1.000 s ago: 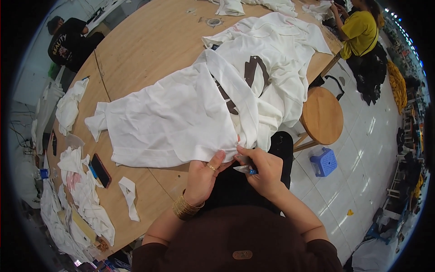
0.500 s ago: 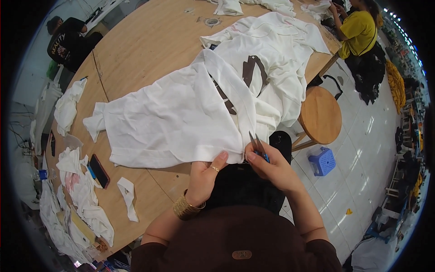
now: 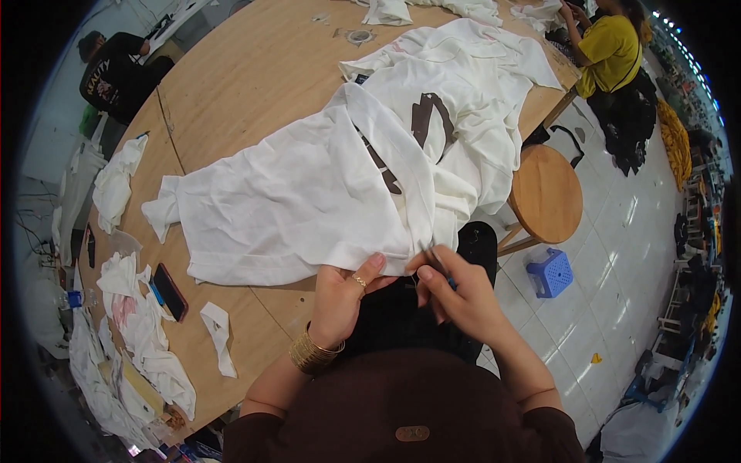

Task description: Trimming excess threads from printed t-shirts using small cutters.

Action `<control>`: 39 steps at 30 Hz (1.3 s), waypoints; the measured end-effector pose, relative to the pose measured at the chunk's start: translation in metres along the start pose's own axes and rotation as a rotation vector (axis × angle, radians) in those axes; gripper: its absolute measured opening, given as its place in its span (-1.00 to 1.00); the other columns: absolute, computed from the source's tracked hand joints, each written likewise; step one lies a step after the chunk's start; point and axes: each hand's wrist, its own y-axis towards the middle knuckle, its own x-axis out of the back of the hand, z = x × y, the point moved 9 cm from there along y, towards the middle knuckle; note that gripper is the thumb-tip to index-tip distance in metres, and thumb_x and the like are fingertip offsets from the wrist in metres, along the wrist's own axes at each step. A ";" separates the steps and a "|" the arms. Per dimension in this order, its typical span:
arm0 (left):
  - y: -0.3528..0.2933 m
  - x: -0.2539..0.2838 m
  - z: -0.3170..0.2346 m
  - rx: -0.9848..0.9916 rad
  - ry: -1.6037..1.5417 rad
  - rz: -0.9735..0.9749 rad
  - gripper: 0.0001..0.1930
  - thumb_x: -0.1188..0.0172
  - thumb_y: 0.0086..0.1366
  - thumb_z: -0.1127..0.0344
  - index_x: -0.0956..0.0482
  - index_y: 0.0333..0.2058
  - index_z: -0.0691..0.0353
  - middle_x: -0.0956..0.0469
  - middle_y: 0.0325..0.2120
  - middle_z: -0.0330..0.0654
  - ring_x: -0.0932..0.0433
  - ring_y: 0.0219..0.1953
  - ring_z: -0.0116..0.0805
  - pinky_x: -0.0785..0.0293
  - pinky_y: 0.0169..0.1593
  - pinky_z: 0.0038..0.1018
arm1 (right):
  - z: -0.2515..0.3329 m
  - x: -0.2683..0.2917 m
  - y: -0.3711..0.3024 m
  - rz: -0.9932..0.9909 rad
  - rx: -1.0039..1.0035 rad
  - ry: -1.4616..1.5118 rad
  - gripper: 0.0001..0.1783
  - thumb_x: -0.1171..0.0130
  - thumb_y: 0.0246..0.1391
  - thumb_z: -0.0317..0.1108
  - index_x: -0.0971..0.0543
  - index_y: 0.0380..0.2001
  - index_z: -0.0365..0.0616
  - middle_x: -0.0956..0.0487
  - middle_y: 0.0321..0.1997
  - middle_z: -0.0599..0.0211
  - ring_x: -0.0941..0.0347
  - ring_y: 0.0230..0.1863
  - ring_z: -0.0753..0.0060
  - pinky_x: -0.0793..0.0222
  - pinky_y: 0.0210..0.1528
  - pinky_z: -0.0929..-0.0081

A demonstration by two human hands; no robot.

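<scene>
White garment [image 3: 293, 208], spread mid-frame over the desk [image 3: 247, 85], should handle light, soft and floppy, best pinched at its lower edge [image 3: 397, 263]. Left to right: one phone [image 3: 170, 292], one cloth strip [image 3: 218, 338], left hand [image 3: 343, 297] pinching that edge, right hand [image 3: 459, 289] gripping mostly hidden scissors [image 3: 430, 255], one wooden stool [image 3: 548, 193], one blue stool [image 3: 550, 274].

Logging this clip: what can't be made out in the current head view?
All in the head view:
Scissors in the right hand: mostly covered by its fingers; blade opening unclear.
Left hand: fingertips, except the thumb's, largely hidden under the white garment.
Any thread between the hands: too fine to confirm.
Dark print: partly hidden by the garment's folds.
Co-worker in yellow: head cut off by the upper edge.
</scene>
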 end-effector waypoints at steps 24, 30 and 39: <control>-0.007 -0.005 -0.005 0.017 -0.038 0.039 -0.76 -0.04 0.21 0.46 -0.39 -0.14 0.42 -0.50 -0.24 -0.10 -0.52 -0.23 -0.36 -0.56 -0.19 -0.44 | 0.021 0.005 -0.008 -0.346 0.333 -0.204 -0.87 -0.13 -0.01 -0.47 -0.50 -0.32 -0.19 -0.48 -0.61 0.35 -0.39 -0.67 0.61 -0.24 -0.64 0.69; -0.008 -0.003 0.001 0.049 -0.014 0.063 -0.76 -0.03 0.22 0.46 -0.39 -0.14 0.43 -0.49 -0.24 -0.09 -0.52 -0.22 -0.35 -0.56 -0.18 -0.42 | 0.017 -0.005 -0.006 -0.339 0.523 -0.337 -0.73 -0.18 -0.21 -0.60 -0.49 -0.33 -0.18 -0.48 -0.57 0.35 -0.45 -0.58 0.44 -0.32 -0.54 0.60; -0.008 -0.007 0.001 0.062 -0.051 0.059 -0.74 -0.03 0.22 0.48 -0.37 -0.12 0.44 -0.48 -0.23 -0.07 -0.51 -0.21 -0.33 -0.56 -0.17 -0.38 | -0.021 0.004 0.003 -0.185 0.107 0.127 -0.88 -0.03 0.05 -0.47 -0.36 -0.32 -0.19 -0.42 -0.53 0.41 -0.33 -0.57 0.61 -0.22 -0.52 0.66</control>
